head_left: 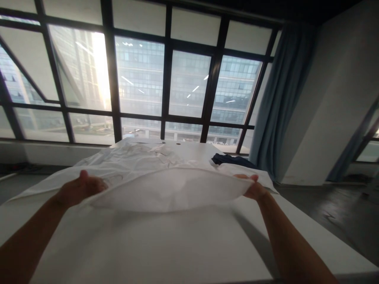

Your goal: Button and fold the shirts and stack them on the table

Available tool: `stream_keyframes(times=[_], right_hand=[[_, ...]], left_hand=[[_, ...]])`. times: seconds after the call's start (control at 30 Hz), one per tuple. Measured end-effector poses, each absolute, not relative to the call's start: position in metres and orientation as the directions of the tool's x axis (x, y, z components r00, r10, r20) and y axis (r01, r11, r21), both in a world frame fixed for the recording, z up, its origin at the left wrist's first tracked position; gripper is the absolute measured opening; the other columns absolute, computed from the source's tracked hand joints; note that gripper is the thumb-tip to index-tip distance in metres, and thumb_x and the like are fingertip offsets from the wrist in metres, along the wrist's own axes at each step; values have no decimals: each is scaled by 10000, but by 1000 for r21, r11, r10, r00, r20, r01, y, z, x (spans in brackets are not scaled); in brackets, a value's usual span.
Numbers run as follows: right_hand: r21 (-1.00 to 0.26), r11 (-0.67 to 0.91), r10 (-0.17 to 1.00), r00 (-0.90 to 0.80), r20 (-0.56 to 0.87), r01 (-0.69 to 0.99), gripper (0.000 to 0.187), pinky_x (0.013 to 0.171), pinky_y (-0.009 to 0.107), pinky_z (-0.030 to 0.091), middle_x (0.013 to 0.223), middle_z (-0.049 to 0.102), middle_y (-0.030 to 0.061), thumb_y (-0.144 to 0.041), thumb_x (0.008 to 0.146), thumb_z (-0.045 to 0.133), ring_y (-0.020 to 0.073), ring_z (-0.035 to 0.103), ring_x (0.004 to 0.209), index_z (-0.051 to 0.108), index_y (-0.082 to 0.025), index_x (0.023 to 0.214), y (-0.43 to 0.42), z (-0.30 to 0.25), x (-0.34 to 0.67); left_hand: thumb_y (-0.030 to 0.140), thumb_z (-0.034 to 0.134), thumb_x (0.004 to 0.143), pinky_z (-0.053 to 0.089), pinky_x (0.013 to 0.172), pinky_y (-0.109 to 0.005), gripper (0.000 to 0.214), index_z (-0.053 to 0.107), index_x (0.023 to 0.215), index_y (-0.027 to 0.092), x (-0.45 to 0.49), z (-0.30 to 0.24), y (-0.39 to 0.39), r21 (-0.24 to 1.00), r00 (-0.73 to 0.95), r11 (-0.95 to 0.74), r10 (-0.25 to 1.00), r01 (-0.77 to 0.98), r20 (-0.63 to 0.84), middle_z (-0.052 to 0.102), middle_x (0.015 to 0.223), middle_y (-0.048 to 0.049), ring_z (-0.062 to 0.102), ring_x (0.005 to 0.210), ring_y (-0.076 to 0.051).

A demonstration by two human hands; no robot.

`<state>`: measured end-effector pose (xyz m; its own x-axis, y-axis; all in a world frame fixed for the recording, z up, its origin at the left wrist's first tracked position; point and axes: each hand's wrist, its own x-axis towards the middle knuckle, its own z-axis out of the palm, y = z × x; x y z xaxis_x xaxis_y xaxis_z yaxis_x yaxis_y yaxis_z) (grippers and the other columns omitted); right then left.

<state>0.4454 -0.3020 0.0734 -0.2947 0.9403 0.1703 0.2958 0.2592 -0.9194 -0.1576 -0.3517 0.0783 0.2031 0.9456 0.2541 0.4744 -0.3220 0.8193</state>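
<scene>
A thin white cloth (pixel 171 191) stretches between my two hands, its near edge lifted off the white table (pixel 166 244). My left hand (pixel 85 187) is closed on its left end, the thumb up and the fingers slightly blurred. At the opposite end, my right hand (pixel 253 187) pinches the corner between thumb and fingers. The cloth sags a little in the middle and casts a shadow below. Behind it, more wrinkled white fabric (pixel 127 156) spreads over the far left part of the table; whether it joins the held piece I cannot tell.
A dark blue cloth (pixel 233 159) lies at the table's far right edge. Beyond the table stand large black-framed windows (pixel 189 83) with bright light at the left. A blue curtain (pixel 284 98) hangs at the right beside a pale pillar (pixel 319 118). Grey floor (pixel 331 213) shows at the right.
</scene>
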Motion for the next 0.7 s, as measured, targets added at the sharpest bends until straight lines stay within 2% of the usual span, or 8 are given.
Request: stream_keyframes(times=[0.03,0.1,0.2,0.33,0.4,0.53,0.63,0.7], right_hand=[[-934,225,936,-327,127,279,1026,767,415,511,792,700,146,-991,590,231,271,675,779,689,-153,966,-305,77,448],[-953,171,916,-396,61,248,1027,817,436,499,806,705,150,-984,608,207,275,681,817,692,-148,955,-308,82,446],[-942,179,860,-510,9,284,880,872,452,490,924,718,157,-907,645,435,277,686,880,700,-137,977,-307,84,427],[-874,234,788,-609,-87,427,642,819,389,525,936,722,150,-688,706,661,234,691,839,714,-103,966,-303,81,387],[-807,312,761,-640,-103,502,556,739,324,532,871,724,128,-627,740,668,196,682,767,724,-100,904,-304,80,360],[-664,505,658,-744,-116,551,440,622,248,498,737,710,58,-560,780,649,158,655,669,734,-136,864,-305,78,300],[-466,651,654,-754,-57,600,335,711,288,504,828,727,67,-462,817,639,191,669,759,742,-161,921,-296,72,263],[-282,696,698,-714,52,660,378,875,368,479,1075,705,113,-430,812,652,256,651,976,713,-175,1084,-286,64,252]], left_hand=[[878,49,730,505,788,-395,959,706,684,181,-157,83,-355,844,271,-303,942,442,196,722,778,-37,651,857,-235],[890,221,714,489,827,-392,872,726,731,180,-147,90,-359,859,404,-301,907,414,123,738,866,-51,655,896,-248],[805,470,722,495,826,-361,689,749,828,184,-118,92,-357,821,515,-341,854,457,67,738,892,-89,666,871,-252],[651,503,823,500,698,-284,537,730,823,163,-73,77,-357,688,586,-433,810,583,12,727,814,-79,649,736,-191],[545,499,871,481,657,-256,446,727,848,162,-49,70,-360,597,636,-522,771,609,25,726,798,-70,637,698,-168],[375,501,903,462,708,-237,288,732,862,208,-3,60,-358,395,767,-727,636,561,81,729,815,-31,629,700,-140],[349,502,902,468,816,-284,255,719,936,218,14,52,-335,219,745,-758,649,615,153,725,938,-48,643,847,-178],[394,493,913,413,979,-367,334,668,1127,207,13,42,-314,113,691,-719,691,685,211,662,1198,-98,583,1114,-241]])
